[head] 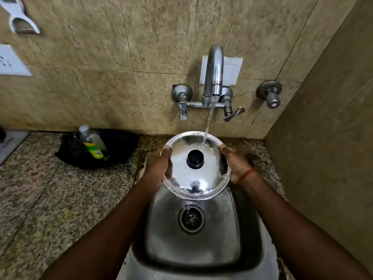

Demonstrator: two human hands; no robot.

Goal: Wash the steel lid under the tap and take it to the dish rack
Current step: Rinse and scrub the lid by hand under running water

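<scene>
Rinsing is judged underway: the lid [194,179], gripped at its rim by the left hand [158,165] and the right hand [235,164] with fingers curled round it, is held over the far end of the sink [161,239] under the stream [209,122] from the tap [213,71], and the carry to the unseen rack is left.

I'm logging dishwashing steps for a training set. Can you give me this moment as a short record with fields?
steel lid: held tilted over the sink, black knob facing the camera
left hand: grips the lid's left rim
right hand: grips the lid's right rim
tap: running; water strikes the lid's far part
drain: uncovered
bottle: rests on a black item, left of the sink
dish rack: not in view
</scene>
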